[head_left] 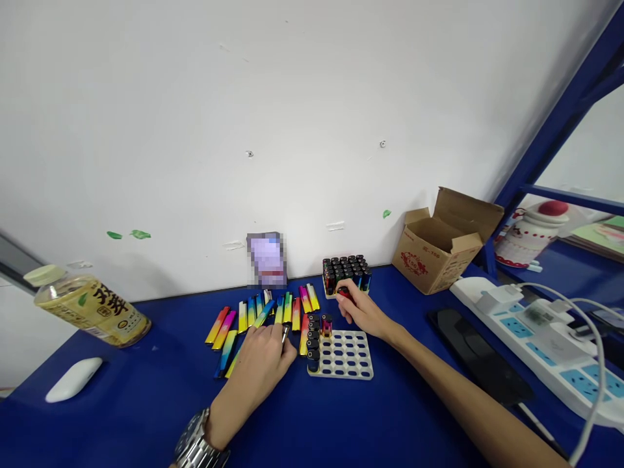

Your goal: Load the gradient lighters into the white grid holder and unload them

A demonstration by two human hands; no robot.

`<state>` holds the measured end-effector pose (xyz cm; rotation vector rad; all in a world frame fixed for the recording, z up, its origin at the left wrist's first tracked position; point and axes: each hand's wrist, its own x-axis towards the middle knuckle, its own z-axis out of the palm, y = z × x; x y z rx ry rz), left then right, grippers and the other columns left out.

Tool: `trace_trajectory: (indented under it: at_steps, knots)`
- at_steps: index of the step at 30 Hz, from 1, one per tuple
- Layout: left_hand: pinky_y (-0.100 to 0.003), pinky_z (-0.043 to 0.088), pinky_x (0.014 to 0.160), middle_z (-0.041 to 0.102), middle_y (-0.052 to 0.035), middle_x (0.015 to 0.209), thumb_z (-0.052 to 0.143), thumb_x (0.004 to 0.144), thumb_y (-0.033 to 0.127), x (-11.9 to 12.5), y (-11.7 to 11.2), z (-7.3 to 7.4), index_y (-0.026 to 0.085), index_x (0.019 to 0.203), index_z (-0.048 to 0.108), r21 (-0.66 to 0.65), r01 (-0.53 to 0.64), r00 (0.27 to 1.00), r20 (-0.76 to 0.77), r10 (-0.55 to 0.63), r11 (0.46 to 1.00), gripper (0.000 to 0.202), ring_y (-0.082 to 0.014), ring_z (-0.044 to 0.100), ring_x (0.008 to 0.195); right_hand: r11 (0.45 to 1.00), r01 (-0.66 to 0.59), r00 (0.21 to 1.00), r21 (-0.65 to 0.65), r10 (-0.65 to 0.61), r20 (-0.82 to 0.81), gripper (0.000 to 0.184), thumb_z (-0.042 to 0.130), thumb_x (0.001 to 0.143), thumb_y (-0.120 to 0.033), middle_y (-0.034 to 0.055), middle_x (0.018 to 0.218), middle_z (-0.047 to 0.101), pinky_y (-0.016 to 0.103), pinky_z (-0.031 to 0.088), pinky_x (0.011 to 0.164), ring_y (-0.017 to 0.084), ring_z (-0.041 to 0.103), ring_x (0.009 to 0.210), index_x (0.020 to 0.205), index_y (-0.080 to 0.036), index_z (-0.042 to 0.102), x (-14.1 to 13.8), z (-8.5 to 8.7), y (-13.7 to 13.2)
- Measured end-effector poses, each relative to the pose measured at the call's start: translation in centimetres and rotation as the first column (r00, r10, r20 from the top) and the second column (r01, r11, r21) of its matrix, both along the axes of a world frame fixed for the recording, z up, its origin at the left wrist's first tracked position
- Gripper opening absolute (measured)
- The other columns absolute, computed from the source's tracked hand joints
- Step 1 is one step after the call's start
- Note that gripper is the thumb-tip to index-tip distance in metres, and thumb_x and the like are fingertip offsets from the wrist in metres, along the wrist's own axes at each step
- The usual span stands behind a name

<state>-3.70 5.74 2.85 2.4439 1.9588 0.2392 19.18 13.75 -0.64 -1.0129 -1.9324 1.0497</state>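
Note:
My left hand (263, 354) is closed over the scattered lighters; a silver metal end shows between its thumb and forefinger, with the rest of that piece hidden. Bright gradient lighters (228, 351) lie flat around it. My right hand (365, 315) pinches a lighter (344, 292) with a black end and some red, just in front of the filled tray. Closer in is a white tray (364, 354) with oval holes. Several lighters (313, 344) stand black end up along its left side, with a pink-purple lighter (326, 325) beside them. More upright lighters (347, 265) fill the back tray.
A phone-like screen (267, 260) leans on the wall, its display blurred. Right of the trays stand an open cardboard box (433, 250), a black phone (480, 357) and a white power strip (531, 344) with cables. A bottle (92, 305) and a white case (74, 379) are left.

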Motion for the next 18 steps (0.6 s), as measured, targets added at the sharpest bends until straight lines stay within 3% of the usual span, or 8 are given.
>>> trace_trajectory:
  at_steps: [2,4,8,11,13,16,18]
  knots:
    - [-0.038,0.044,0.069,0.059,-0.0070,0.072,0.032,0.088,0.027,-0.4,0.0,-0.2,0.021,0.073,0.045,0.052,0.004,0.976,0.217,-0.015,0.999,0.020,-0.0245,0.059,0.071,0.998,0.045,0.986,-0.051,-0.053,-0.155,0.026,0.044,0.090,-0.044,-0.0072,0.060,0.040,0.020,0.030,0.049,0.008,0.035,0.049,0.098,-0.020,0.048,-0.2,-0.5,0.1]
    - [-0.035,0.044,0.066,0.058,-0.0050,0.076,0.030,0.092,0.035,-0.6,0.0,-0.4,0.023,0.077,0.042,0.017,-0.001,0.884,0.468,-0.007,1.000,0.023,-0.0214,0.057,0.070,0.987,0.066,0.957,-0.146,-0.104,-0.272,0.038,0.043,0.087,-0.055,-0.0078,0.052,0.032,0.020,0.024,0.044,0.007,0.028,0.044,0.077,-0.018,0.051,-0.4,-0.9,0.4]
    - [-0.032,0.045,0.067,0.056,-0.0014,0.074,0.032,0.093,0.046,-0.3,0.1,-1.1,0.023,0.082,0.045,-0.087,0.036,0.550,0.833,0.053,0.996,0.029,-0.0176,0.056,0.069,0.934,0.061,0.891,-0.351,-0.209,-0.404,0.057,0.031,0.084,-0.061,-0.0061,0.038,0.025,0.022,0.014,0.039,0.006,0.021,0.036,0.045,-0.020,0.039,-0.4,-1.4,0.8]
    - [-0.029,0.044,0.063,0.049,0.0029,0.065,0.037,0.091,0.054,0.2,0.2,-1.7,0.022,0.079,0.044,-0.154,0.073,0.304,0.944,0.125,0.985,0.035,-0.0139,0.051,0.059,0.919,0.136,0.831,-0.369,-0.308,-0.463,0.052,0.035,0.081,-0.051,-0.0049,0.033,0.024,0.023,0.014,0.037,0.006,0.021,0.032,0.038,-0.022,0.034,-0.4,-1.6,1.0]
    - [-0.026,0.041,0.055,0.046,0.0056,0.062,0.041,0.089,0.056,0.5,0.2,-1.8,0.021,0.077,0.044,-0.211,0.086,0.190,0.963,0.191,0.974,0.037,-0.0099,0.045,0.051,0.916,0.177,0.811,-0.361,-0.344,-0.474,0.050,0.035,0.080,-0.046,-0.0043,0.032,0.025,0.023,0.016,0.037,0.006,0.021,0.031,0.036,-0.022,0.032,-0.5,-1.7,1.0]
    - [-0.021,0.032,0.045,0.041,0.0073,0.058,0.044,0.086,0.060,0.5,0.2,-1.5,0.019,0.074,0.046,-0.265,0.065,0.087,0.962,0.259,0.962,0.042,-0.0059,0.036,0.043,0.904,0.155,0.805,-0.398,-0.349,-0.479,0.050,0.032,0.081,-0.045,-0.0050,0.031,0.023,0.023,0.015,0.036,0.006,0.019,0.029,0.036,-0.022,0.033,-0.5,-1.6,1.0]
    - [-0.020,0.026,0.041,0.037,0.0076,0.052,0.046,0.082,0.062,0.4,0.2,-1.3,0.018,0.066,0.046,-0.281,0.055,0.072,0.958,0.277,0.958,0.047,-0.0047,0.030,0.040,0.894,0.136,0.801,-0.427,-0.353,-0.484,0.051,0.030,0.081,-0.046,-0.0054,0.030,0.021,0.022,0.013,0.035,0.006,0.017,0.028,0.036,-0.023,0.033,-0.6,-1.6,1.0]
